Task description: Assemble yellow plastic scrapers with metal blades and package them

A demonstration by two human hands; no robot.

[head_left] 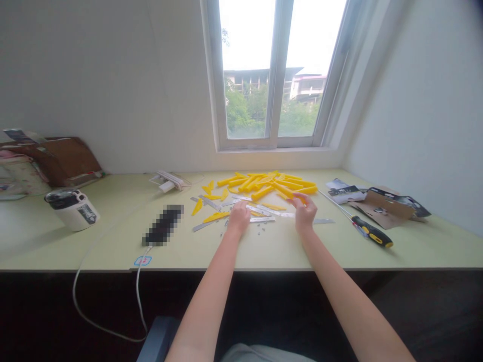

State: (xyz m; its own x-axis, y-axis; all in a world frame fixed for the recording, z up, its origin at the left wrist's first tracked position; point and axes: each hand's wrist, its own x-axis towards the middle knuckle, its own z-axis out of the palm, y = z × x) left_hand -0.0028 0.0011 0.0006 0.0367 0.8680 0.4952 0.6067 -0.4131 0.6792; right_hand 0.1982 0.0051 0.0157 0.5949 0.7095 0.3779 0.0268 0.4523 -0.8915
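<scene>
My left hand (239,218) is closed low over the desk, among flat silver metal strips (262,219) with ruler-like faces. Whatever its fingers hold is hidden behind the hand. My right hand (305,211) pinches the near end of a yellow plastic tube (284,190), which looks like a handle. Beyond both hands lies a heap of similar yellow tubes (260,193). Thin pointed yellow pieces (216,217) rest on and beside the strips at the left. Several tiny metal fasteners (259,233) are scattered between my hands.
To the right are a black-and-yellow screwdriver (372,231) and opened cardboard packaging (385,206). At the left stand a white lidded cup (73,210), a blurred-out dark object (163,225) with a white cable (138,291), and a white power strip (168,181). The desk's front edge (264,269) runs beneath my forearms.
</scene>
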